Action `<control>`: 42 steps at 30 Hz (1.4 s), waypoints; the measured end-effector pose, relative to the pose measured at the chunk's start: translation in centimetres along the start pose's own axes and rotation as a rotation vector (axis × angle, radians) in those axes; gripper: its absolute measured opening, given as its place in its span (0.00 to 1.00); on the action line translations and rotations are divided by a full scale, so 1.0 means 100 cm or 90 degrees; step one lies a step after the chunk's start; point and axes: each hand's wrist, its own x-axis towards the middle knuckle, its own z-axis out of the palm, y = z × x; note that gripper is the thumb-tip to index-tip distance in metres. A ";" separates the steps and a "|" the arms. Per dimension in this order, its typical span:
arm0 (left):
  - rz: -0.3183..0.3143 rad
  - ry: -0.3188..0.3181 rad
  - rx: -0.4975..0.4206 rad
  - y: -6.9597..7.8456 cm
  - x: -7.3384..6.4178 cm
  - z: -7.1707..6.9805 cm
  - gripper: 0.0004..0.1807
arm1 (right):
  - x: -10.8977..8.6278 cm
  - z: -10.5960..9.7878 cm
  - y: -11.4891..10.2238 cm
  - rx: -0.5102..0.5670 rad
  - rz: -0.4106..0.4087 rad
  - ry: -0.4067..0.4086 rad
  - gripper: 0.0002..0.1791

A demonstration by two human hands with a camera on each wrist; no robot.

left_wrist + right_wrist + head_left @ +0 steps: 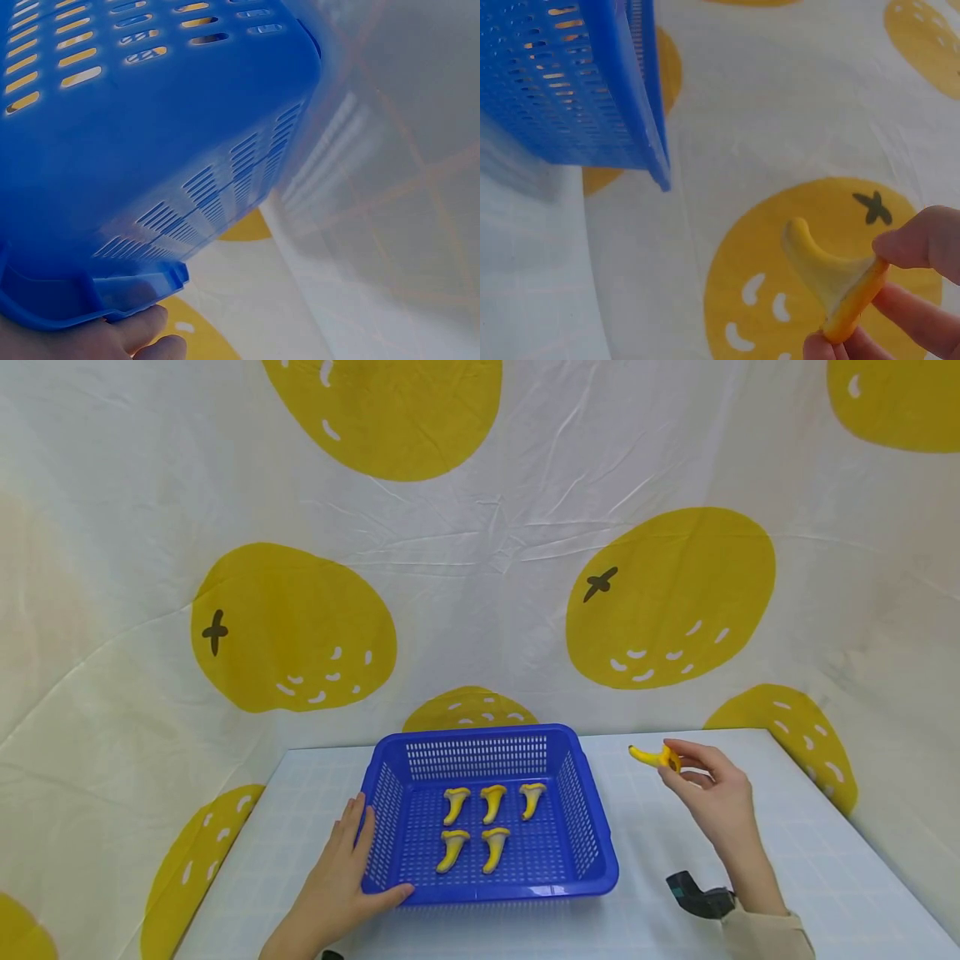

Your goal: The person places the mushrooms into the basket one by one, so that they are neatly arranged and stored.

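My right hand (716,789) pinches a yellow toy chanterelle mushroom (829,277) between thumb and fingertips, in the air to the right of the blue plastic basket (495,893). In the head view its narrow stem points left and its cap lies against the fingers. My left hand (337,868) rests at the basket's front left corner, fingers extended along the left rim and thumb on the front rim. Inside the basket, several similar mushrooms (492,804) lie in two rows, caps toward the back, three behind and two in front.
The basket stands on a pale checked table (637,935). Behind it hangs a white cloth (480,610) printed with large yellow fruits. A dark strap-like piece (701,897) sits at my right wrist, beside a beige sleeve (768,935).
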 end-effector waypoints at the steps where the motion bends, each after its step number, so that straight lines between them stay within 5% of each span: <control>1: 0.000 0.000 0.001 0.000 0.000 0.000 0.70 | -0.001 0.001 -0.001 0.004 -0.008 -0.002 0.20; 26: -0.009 -0.018 0.001 0.004 0.000 -0.003 0.71 | -0.012 0.011 -0.026 0.099 -0.049 -0.071 0.15; 42: 0.005 0.006 0.004 0.001 0.000 -0.001 0.70 | 0.006 0.031 -0.046 0.123 -0.052 -0.228 0.14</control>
